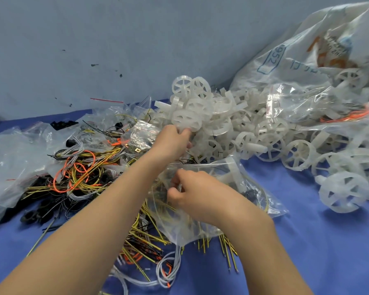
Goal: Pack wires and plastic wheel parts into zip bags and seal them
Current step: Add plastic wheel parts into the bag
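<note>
Nearest the camera, loose yellow, white and orange wires [149, 243] spill over the blue table [307, 252]. Just beyond them the right hand [192, 190] pinches the mouth of a clear zip bag [226, 201], which lies on the wires and already has a white wheel part and some wires inside. Farther off, the left hand [173, 139] grasps a white plastic wheel [185, 120] at the near left edge of the wheel pile [264, 128]. At far right lies a large printed sack [307, 50].

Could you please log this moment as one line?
left hand: pinches wheel | right hand: holds zip bag open | bag unsealed
</note>
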